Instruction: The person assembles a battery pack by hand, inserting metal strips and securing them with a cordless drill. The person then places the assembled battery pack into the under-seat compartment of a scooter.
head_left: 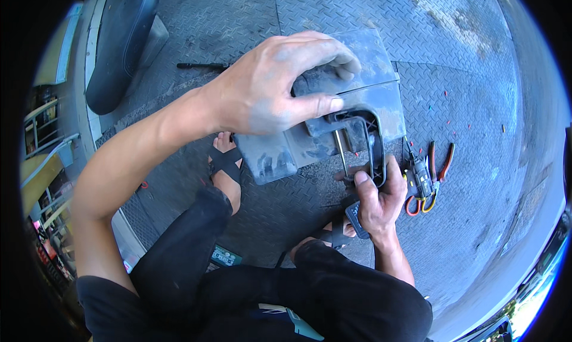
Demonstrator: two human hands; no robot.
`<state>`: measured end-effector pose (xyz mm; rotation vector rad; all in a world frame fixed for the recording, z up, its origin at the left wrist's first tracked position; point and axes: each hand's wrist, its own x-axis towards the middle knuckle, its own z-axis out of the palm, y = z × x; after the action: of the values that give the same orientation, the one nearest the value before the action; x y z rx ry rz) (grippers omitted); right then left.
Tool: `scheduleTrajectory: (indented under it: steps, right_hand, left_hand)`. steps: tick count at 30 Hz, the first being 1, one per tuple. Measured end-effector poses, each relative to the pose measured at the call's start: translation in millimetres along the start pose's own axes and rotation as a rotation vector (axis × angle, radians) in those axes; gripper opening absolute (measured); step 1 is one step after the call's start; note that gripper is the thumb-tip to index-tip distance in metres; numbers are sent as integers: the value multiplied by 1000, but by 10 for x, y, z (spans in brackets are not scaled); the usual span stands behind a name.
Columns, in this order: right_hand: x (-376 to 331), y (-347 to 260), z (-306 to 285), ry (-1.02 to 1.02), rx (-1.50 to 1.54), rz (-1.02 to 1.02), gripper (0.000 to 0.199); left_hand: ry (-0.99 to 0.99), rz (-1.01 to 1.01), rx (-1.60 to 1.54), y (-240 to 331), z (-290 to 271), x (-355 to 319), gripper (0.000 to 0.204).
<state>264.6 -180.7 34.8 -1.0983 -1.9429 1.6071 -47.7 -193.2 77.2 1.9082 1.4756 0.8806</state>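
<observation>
A: In the head view, how does the handled part look?
B: The black bracket is a ribbed, U-shaped frame standing over the near right side of a dusty grey plastic housing. A thin brass-coloured rod shows inside the bend. Dark smudges mark the housing's near left corner.

A: And the hands?
B: The right hand closes thumb and fingers on the bracket's lower end. The left hand arches widely open above the housing, thumb tip at the bracket's upper end; whether it presses there cannot be told.

A: The surface and surroundings?
B: Worn, grey tread-plate flooring, specked with red bits. Red-handled pliers lie at right beside a dark power tool; a black padded seat stands at upper left.
</observation>
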Motion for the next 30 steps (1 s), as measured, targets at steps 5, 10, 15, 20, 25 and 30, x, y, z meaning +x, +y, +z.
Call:
scheduleTrajectory:
  steps: [5,10,15,20,25,30]
  right_hand:
    - [-316,82,-68,-99,217,180,26]
    - [-593,129,-97,-109,629,218,22]
    - [-715,100,-127,-223,1056,207,47]
    - [-730,139,-188,-297,1294,279,42]
    - [-773,202,-164,-202,1400,361,47]
    - [-861,242,-46,130,1237,393,33]
  left_hand:
    - [79,-9,171,361,44,-138,37]
    - [-4,66,195,766,207,-328,56]
    - [-125,-239,-106,1209,479,-384,77]
    - [-163,-519,-47,1315,424,-122,72]
    - [-304,-885,-427,1331,425,-28,38]
    - [-255,-877,-446,1378,593,-175,34]
